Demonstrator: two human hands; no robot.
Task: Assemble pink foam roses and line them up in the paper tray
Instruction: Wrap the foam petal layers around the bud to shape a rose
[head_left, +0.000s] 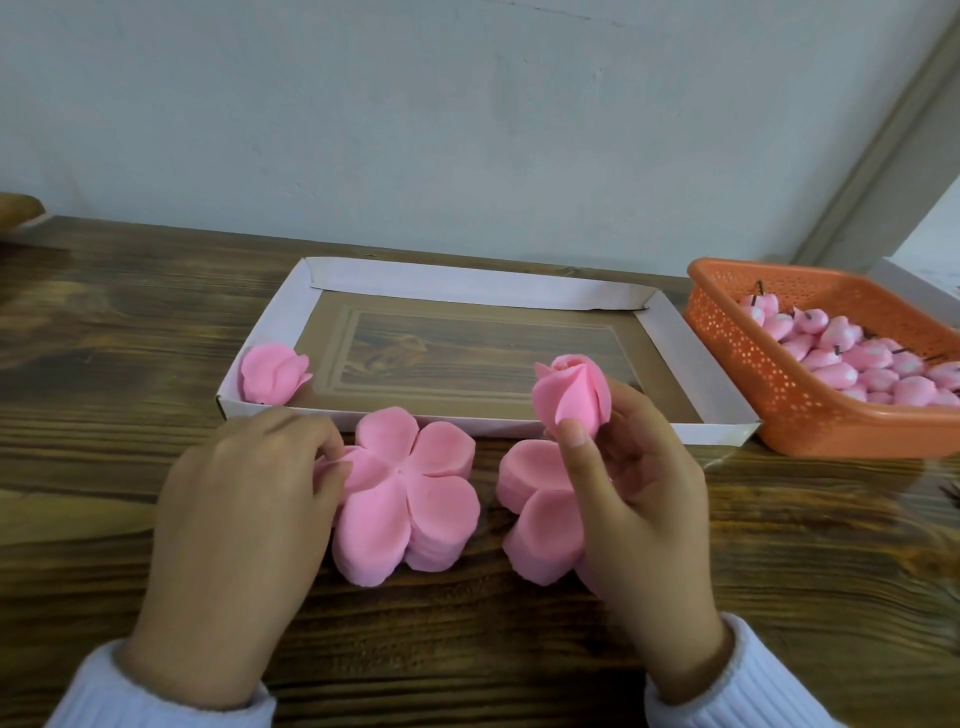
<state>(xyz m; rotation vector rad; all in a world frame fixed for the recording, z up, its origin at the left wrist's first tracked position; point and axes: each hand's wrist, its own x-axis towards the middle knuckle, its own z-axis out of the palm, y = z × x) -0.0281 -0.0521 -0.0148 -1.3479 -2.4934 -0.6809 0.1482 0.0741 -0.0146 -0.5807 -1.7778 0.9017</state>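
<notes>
Ribbed white sleeves (156, 691) end at both hands. Left hand (244, 519) pinches a soft petal of the five-lobed foam stack (410, 493) on the desk (104, 338). Right hand (639, 493) grips a rolled rose (571, 397) above the paper tray's (519, 288) near rim. A second rose (272, 374) lies in the tray's near-left corner.

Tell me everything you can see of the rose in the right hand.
The pink foam rose is a closed bud of soft-looking, matte petals wrapped in overlapping layers, its spiral tip pointing up. The right hand holds it lifted off the table, thumb pressed on its lower front, fingers behind it. In the picture it overlaps the near right part of the paper tray; only the hand touches it. No stem shows.
</notes>
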